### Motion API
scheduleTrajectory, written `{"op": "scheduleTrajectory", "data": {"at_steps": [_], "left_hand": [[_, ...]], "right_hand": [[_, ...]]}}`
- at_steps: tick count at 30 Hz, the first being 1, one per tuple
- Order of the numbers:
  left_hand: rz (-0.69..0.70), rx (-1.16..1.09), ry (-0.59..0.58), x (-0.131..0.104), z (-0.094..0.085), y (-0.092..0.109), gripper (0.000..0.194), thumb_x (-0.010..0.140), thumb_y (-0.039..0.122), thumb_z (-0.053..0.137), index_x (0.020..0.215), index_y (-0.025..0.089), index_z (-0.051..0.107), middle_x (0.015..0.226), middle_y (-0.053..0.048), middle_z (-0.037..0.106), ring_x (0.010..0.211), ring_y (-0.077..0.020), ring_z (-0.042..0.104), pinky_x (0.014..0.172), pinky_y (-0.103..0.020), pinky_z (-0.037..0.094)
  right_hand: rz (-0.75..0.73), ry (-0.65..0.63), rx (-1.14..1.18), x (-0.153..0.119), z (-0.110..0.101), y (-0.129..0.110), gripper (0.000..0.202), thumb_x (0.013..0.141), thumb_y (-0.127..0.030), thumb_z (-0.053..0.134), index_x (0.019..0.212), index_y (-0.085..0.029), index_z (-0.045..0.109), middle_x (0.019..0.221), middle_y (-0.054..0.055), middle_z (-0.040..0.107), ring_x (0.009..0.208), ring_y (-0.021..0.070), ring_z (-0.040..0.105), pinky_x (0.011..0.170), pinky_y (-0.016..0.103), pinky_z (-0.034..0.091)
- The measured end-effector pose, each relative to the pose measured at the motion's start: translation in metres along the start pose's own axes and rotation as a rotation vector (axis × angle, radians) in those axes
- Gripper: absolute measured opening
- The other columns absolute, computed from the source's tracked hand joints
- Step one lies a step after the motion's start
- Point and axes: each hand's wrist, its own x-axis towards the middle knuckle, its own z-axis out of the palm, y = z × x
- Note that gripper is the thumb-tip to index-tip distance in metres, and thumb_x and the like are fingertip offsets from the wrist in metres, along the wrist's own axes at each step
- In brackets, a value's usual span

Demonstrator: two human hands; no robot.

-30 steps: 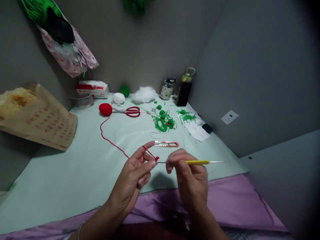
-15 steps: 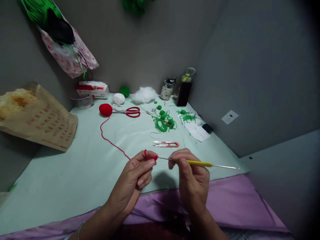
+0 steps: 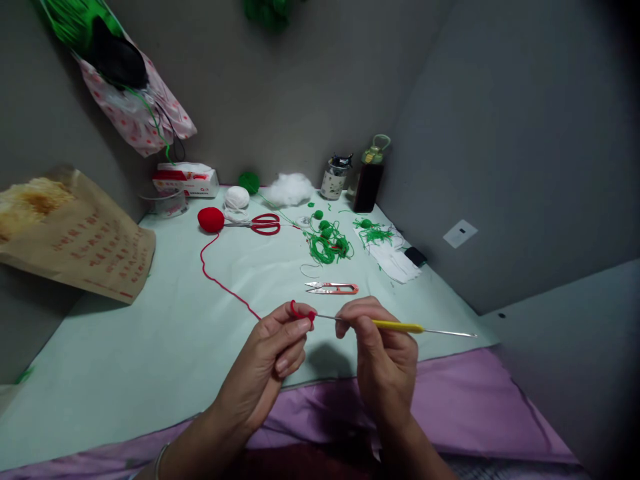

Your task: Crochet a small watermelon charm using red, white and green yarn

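Between thumb and fingers, my left hand (image 3: pixel 273 350) pinches a small piece of red crochet (image 3: pixel 311 316), with a strand of red yarn (image 3: pixel 294 307) looped over the forefinger. My right hand (image 3: pixel 383 360) grips a crochet hook (image 3: pixel 397 326) with a yellow handle and a metal shaft at each end. The hook's left tip meets the red piece; exactly how the yarn lies on it is too small to tell. From my left hand the yarn trails across the table to a red yarn ball (image 3: pixel 211 219). Thread snips (image 3: pixel 332 288) lie just beyond my hands.
Red-handled scissors (image 3: pixel 265 225), a white yarn ball (image 3: pixel 237 197), white stuffing (image 3: pixel 290 190) and green yarn pieces (image 3: pixel 327 247) lie farther back. A paper bag (image 3: pixel 100 247) stands left. At the back right are a can (image 3: pixel 333 183), a bottle (image 3: pixel 374 155) and a phone (image 3: pixel 369 189).
My right hand and the hook have shifted very slightly left. The hook's tip stays at the red piece, and the things on the table have not moved.
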Motion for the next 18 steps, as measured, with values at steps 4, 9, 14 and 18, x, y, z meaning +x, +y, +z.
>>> {"op": "scheduleTrajectory", "data": {"at_steps": [4, 9, 14, 18], "left_hand": [[0.009, 0.005, -0.003, 0.0001, 0.0013, 0.0003, 0.008, 0.086, 0.017, 0.081, 0.09, 0.013, 0.076, 0.059, 0.01, 0.043, 0.043, 0.0002, 0.017, 0.042, -0.015, 0.019], [0.034, 0.032, 0.009, -0.0001, -0.0005, -0.0006, 0.009, 0.087, 0.02, 0.081, 0.089, 0.012, 0.075, 0.065, 0.007, 0.051, 0.042, 0.0016, 0.019, 0.042, -0.016, 0.018], [0.046, 0.069, 0.028, 0.0007, -0.0021, -0.0016, 0.011, 0.087, 0.022, 0.081, 0.086, 0.014, 0.074, 0.067, 0.006, 0.052, 0.043, 0.0016, 0.021, 0.044, -0.017, 0.017], [0.059, 0.093, 0.038, 0.0007, -0.0005, -0.0016, 0.014, 0.085, 0.024, 0.083, 0.084, 0.014, 0.073, 0.065, 0.007, 0.051, 0.043, 0.0013, 0.022, 0.044, -0.018, 0.017]], "right_hand": [[0.002, 0.001, -0.012, 0.0003, -0.0004, -0.0006, 0.023, 0.104, -0.019, 0.056, 0.094, -0.024, 0.075, 0.079, 0.0, 0.064, 0.079, 0.0167, 0.059, 0.076, 0.035, 0.046], [-0.026, -0.008, -0.026, 0.0004, -0.0002, -0.0012, 0.022, 0.104, -0.019, 0.056, 0.095, -0.025, 0.075, 0.078, 0.0, 0.064, 0.08, 0.017, 0.059, 0.077, 0.035, 0.046], [-0.031, -0.002, -0.035, 0.0008, 0.0001, -0.0016, 0.023, 0.104, -0.019, 0.055, 0.095, -0.025, 0.076, 0.079, 0.0, 0.064, 0.078, 0.0173, 0.059, 0.075, 0.035, 0.046], [-0.034, -0.022, -0.041, 0.0016, -0.001, -0.0028, 0.022, 0.104, -0.019, 0.056, 0.096, -0.025, 0.075, 0.079, 0.0, 0.064, 0.078, 0.0165, 0.059, 0.074, 0.035, 0.047]]}}
